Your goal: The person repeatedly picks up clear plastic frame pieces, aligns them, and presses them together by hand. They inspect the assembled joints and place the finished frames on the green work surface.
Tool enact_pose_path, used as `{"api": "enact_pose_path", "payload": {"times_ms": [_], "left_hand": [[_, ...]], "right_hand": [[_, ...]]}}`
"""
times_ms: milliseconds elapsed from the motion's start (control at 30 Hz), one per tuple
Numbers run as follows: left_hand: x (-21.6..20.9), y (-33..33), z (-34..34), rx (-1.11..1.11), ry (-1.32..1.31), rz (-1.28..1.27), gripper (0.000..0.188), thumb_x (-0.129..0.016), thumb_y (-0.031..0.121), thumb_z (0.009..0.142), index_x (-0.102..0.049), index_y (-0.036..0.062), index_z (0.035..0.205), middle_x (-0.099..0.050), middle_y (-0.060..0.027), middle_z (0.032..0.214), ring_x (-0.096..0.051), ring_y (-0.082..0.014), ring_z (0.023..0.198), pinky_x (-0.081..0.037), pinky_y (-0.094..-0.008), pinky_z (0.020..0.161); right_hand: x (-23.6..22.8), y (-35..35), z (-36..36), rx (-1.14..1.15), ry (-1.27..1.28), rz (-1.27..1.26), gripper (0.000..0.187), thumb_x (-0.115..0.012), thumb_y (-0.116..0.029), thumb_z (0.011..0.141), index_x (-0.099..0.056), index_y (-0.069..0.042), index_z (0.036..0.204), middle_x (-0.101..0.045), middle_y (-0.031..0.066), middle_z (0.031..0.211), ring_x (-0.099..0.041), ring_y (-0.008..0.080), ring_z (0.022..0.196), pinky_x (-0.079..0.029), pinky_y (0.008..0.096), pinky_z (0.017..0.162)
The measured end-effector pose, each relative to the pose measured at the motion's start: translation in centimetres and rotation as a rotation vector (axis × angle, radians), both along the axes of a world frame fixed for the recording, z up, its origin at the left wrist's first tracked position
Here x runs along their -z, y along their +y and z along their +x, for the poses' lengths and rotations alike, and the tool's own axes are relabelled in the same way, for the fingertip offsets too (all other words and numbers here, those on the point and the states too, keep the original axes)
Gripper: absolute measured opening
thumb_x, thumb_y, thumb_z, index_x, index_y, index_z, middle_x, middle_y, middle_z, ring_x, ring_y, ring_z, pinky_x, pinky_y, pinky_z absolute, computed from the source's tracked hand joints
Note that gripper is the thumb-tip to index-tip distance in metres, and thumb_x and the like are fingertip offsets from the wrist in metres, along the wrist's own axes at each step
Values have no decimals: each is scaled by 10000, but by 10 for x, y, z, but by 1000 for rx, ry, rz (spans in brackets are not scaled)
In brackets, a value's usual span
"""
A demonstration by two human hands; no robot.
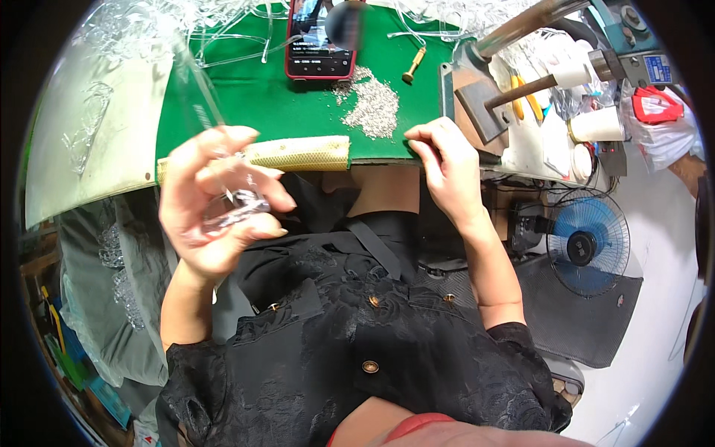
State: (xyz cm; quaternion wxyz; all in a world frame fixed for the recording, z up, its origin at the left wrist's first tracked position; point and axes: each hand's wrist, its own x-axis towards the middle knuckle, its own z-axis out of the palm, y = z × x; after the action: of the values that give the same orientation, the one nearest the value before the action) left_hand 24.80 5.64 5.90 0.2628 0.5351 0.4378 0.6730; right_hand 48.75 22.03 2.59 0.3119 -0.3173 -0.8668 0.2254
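My left hand [212,205] is raised near the bench's front edge, fingers curled round a clear plastic piece [246,211]. A long, thin transparent part [197,86] rises above the fingers, blurred; whether it joins the held piece I cannot tell. Over the right front edge of the green mat [253,100], my right hand [453,167] has its thumb and forefinger pressed together. Anything between those fingertips is too small to make out. Just beyond them lies a pile of small silvery-beige grains [372,110]. A strip of yellow mesh [298,153] runs along the mat's front edge.
A red-cased phone [320,65] sits at the back of the mat, a small brass tool [414,65] to its right. Clear plastic tubing [234,52] is heaped behind. On the right stand a metal hand press [484,112], yellow-handled pliers [525,97] and, lower, a blue fan [585,242].
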Motion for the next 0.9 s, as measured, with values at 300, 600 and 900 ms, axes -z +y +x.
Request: {"api": "enact_pose_path", "payload": {"times_ms": [300, 600, 900], "left_hand": [[23, 14, -6, 151, 343, 99, 844, -792, 273, 767, -276, 0, 1377, -486, -125, 1218, -643, -221, 771, -453, -494, 932], [23, 18, -5, 147, 165, 100, 738, -727, 317, 838, -268, 4, 1323, -463, -87, 1101, -628, -209, 744, -465, -500, 908], [17, 15, 3, 11, 207, 16, 805, -719, 406, 822, -276, -21, 1340, -613, -161, 963, -660, -251, 808, -471, -462, 921]], "right_hand": [[4, 0, -6, -54, -70, 37, 109, -636, 38, 800, -615, -6, 898, -574, 108, 804, -602, 247, 733, -479, 312, 651], [3, 3, -11, -88, -106, 11, 109, -618, 50, 809, -592, -11, 895, -554, 107, 815, -599, 257, 741, -477, 315, 672], [-1, 2, -15, -105, -191, 44, 108, -646, -33, 793, -551, -37, 843, -533, 99, 800, -573, 278, 778, -463, 356, 691]]}}
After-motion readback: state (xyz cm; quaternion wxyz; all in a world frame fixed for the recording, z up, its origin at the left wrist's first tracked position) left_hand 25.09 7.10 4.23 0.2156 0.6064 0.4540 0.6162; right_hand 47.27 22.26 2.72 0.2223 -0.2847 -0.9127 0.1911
